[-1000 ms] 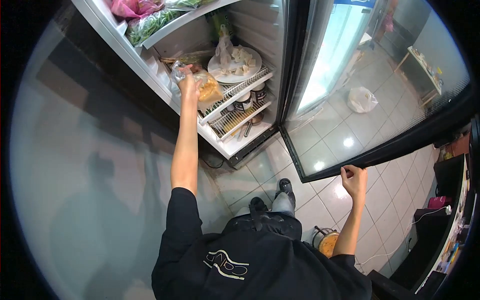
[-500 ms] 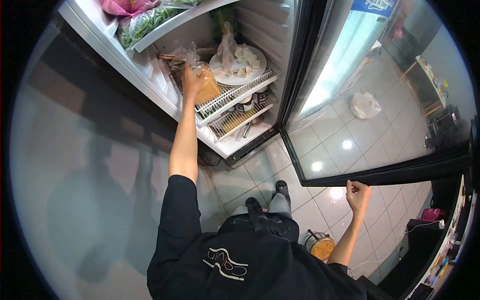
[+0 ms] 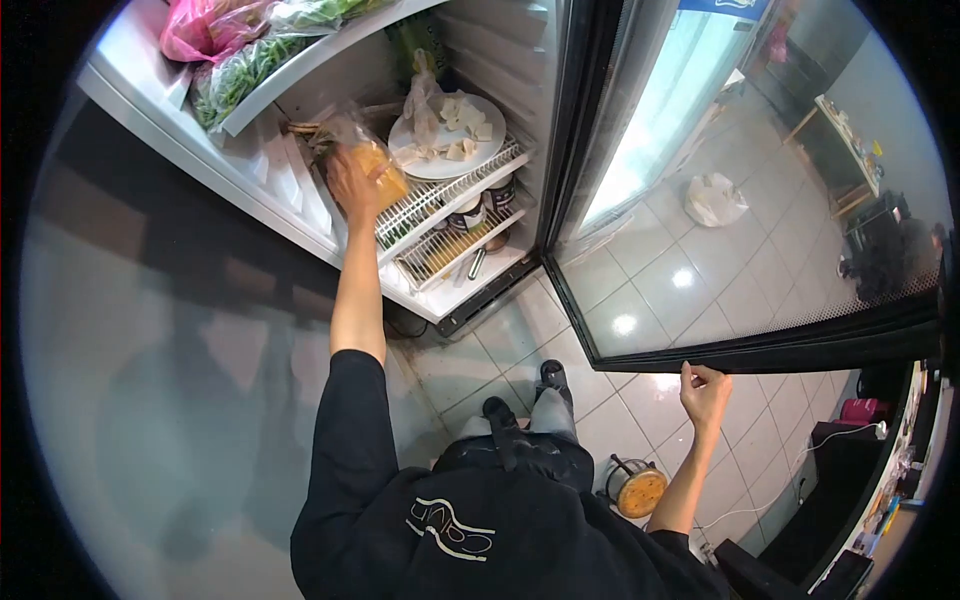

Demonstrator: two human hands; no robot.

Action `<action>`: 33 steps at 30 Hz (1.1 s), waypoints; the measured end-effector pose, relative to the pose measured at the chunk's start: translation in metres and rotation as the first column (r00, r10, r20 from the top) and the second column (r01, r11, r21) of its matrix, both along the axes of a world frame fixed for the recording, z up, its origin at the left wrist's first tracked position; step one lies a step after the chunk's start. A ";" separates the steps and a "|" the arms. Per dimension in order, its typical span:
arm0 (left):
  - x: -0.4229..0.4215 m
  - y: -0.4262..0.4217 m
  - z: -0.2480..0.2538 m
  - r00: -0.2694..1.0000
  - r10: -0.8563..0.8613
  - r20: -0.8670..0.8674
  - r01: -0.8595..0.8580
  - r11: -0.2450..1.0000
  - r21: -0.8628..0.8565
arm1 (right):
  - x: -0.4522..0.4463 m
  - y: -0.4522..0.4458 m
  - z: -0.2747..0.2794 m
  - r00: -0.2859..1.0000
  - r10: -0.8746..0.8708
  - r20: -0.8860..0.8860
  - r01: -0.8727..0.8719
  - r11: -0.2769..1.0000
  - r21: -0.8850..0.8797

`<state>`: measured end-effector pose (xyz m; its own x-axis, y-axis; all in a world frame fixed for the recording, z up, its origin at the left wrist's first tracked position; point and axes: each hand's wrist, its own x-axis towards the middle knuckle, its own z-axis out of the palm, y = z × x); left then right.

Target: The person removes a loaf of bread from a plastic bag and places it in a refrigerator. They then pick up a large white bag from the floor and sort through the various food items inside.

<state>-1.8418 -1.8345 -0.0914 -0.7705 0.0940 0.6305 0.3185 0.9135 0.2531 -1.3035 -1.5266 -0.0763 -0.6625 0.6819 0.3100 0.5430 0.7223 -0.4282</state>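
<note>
My left hand (image 3: 352, 185) reaches inside the open refrigerator (image 3: 215, 160) and is closed around the left side of a clear plastic bag (image 3: 382, 168) with a block of orange-yellow food in it. The bag rests on the upper wire shelf (image 3: 440, 195); what exactly the food is, I cannot tell. Beside it, a white plate (image 3: 487, 152) carries several pale chunks and a knotted clear bag (image 3: 424, 105). Low on the right, my right hand (image 3: 706, 392) has its fingers curled at the edge of the glass refrigerator door (image 3: 760, 357), which stands wide open.
Above are bagged green vegetables (image 3: 240, 85) and a pink bag (image 3: 215, 30). Dark-labelled jars (image 3: 467, 215) stand on a lower rack. A round-topped stool (image 3: 641, 493) is on the tiled floor near my right arm. A white plastic bag (image 3: 715, 200) shows through the door glass.
My left hand has shifted from the top of the bag of orange-yellow food down its left side, and the bag has turned slightly. The view has moved a little; my right hand stays at the door.
</note>
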 end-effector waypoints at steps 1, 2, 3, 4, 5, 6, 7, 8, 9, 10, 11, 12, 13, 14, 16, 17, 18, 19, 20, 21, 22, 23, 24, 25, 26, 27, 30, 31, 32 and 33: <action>-0.002 -0.001 0.004 0.999 0.035 0.002 -0.035 0.998 0.047 | -0.003 -0.003 0.006 0.995 -0.081 0.063 0.090 0.986 -0.143; -0.004 -0.001 0.009 0.998 0.070 0.004 -0.070 0.993 0.095 | -0.004 -0.005 0.009 0.979 -0.153 0.134 0.185 0.944 -0.275; 0.008 0.003 0.023 0.995 0.101 0.004 -0.101 0.987 0.125 | -0.001 -0.002 -0.002 0.998 -0.062 0.017 0.062 0.997 -0.048; 0.017 0.005 0.026 0.996 0.095 0.003 -0.094 0.987 0.128 | 0.000 -0.003 -0.001 0.998 -0.068 0.016 0.069 0.997 -0.046; 0.025 0.007 0.027 0.996 0.084 -0.042 -0.078 0.988 0.135 | -0.001 -0.004 0.001 0.994 -0.095 0.060 0.100 0.992 -0.080; 0.029 0.009 0.028 0.993 0.075 -0.086 -0.062 0.988 0.141 | -0.002 -0.005 0.002 0.987 -0.119 0.106 0.131 0.985 -0.114; 0.029 0.011 0.017 0.988 0.081 -0.133 -0.058 0.985 0.164 | -0.002 -0.004 0.002 0.987 -0.125 0.104 0.136 0.984 -0.113; 0.033 0.013 0.009 0.988 0.076 -0.135 -0.054 0.985 0.164 | -0.002 -0.004 0.001 0.986 -0.133 0.100 0.144 0.983 -0.117; 0.044 0.014 0.005 0.989 0.018 -0.145 0.013 0.978 0.210 | -0.002 -0.004 0.001 0.986 -0.140 0.095 0.151 0.981 -0.121; 0.051 0.014 0.000 0.987 -0.039 -0.158 0.079 0.964 0.254 | -0.003 -0.005 0.001 0.985 -0.147 0.089 0.157 0.979 -0.127; 0.054 0.012 -0.006 0.982 -0.086 -0.171 0.128 0.959 0.252 | -0.005 -0.006 0.005 0.976 -0.187 0.108 0.205 0.959 -0.196; 0.058 0.012 -0.010 0.981 -0.088 -0.174 0.131 0.959 0.251 | -0.005 -0.005 0.003 0.976 -0.189 0.105 0.207 0.958 -0.196; 0.063 0.010 -0.014 0.972 -0.156 -0.174 0.202 0.936 0.288 | -0.004 -0.003 0.000 0.979 -0.184 0.086 0.198 0.960 -0.199; 0.066 0.009 -0.017 0.959 -0.221 -0.176 0.268 0.907 0.324 | -0.003 -0.002 -0.001 0.982 -0.177 0.067 0.188 0.962 -0.201; 0.076 0.006 -0.019 0.957 -0.227 -0.180 0.277 0.899 0.339 | -0.002 -0.003 0.000 0.987 -0.157 0.044 0.163 0.968 -0.192; 0.079 0.002 -0.019 0.959 -0.245 -0.144 0.281 0.882 0.377 | -0.003 -0.004 0.000 0.990 -0.139 0.020 0.141 0.973 -0.185; 0.083 -0.002 -0.020 0.959 -0.262 -0.109 0.283 0.866 0.413 | -0.003 -0.004 -0.001 0.991 -0.132 0.019 0.133 0.973 -0.190; 0.087 -0.005 -0.019 0.961 -0.259 -0.096 0.275 0.874 0.401 | -0.002 -0.003 -0.002 0.992 -0.126 0.007 0.125 0.970 -0.209; 0.089 -0.009 -0.019 0.963 -0.253 -0.098 0.271 0.877 0.398 | 0.000 -0.002 -0.003 0.993 -0.121 -0.006 0.117 0.967 -0.227; 0.090 -0.012 -0.024 0.950 -0.305 -0.069 0.303 0.840 0.450 | 0.001 -0.001 -0.006 0.994 -0.112 -0.015 0.106 0.971 -0.217; 0.091 -0.015 -0.029 0.932 -0.359 -0.044 0.331 0.799 0.502 | 0.002 -0.001 -0.007 0.994 -0.107 -0.017 0.101 0.971 -0.218; 0.093 -0.016 -0.034 0.927 -0.365 -0.087 0.361 0.802 0.476 | 0.003 -0.001 -0.008 0.995 -0.101 -0.012 0.096 0.971 -0.218; 0.100 -0.016 -0.034 0.928 -0.362 -0.088 0.358 0.804 0.475 | 0.002 -0.001 -0.008 0.995 -0.096 -0.007 0.092 0.972 -0.217; 0.110 -0.014 -0.033 0.904 -0.427 0.027 0.318 0.713 0.625 | 0.002 -0.001 -0.008 0.996 -0.093 -0.008 0.089 0.972 -0.219; 0.122 -0.011 -0.033 0.854 -0.504 0.130 0.246 0.610 0.753 | 0.002 -0.002 -0.008 0.996 -0.084 -0.001 0.081 0.970 -0.228; 0.131 -0.008 -0.038 0.822 -0.559 0.110 0.273 0.556 0.785 | 0.002 -0.002 -0.007 0.997 -0.077 0.005 0.076 0.969 -0.236; 0.173 0.006 -0.056 0.624 -0.768 0.145 0.222 0.352 0.909 | 0.001 -0.007 -0.003 0.997 -0.076 0.004 0.075 0.969 -0.235; 0.192 0.011 -0.059 0.554 -0.814 0.174 0.171 0.316 0.933 | 0.000 -0.008 -0.003 0.998 -0.058 -0.017 0.052 0.971 -0.233; 0.217 0.016 -0.053 0.505 -0.832 0.231 0.112 0.328 0.938 | 0.000 -0.009 -0.002 0.998 -0.062 -0.016 0.056 0.970 -0.235; 0.241 0.020 -0.048 0.453 -0.846 0.282 0.050 0.340 0.939 | -0.001 -0.011 0.000 0.998 -0.060 -0.017 0.054 0.967 -0.250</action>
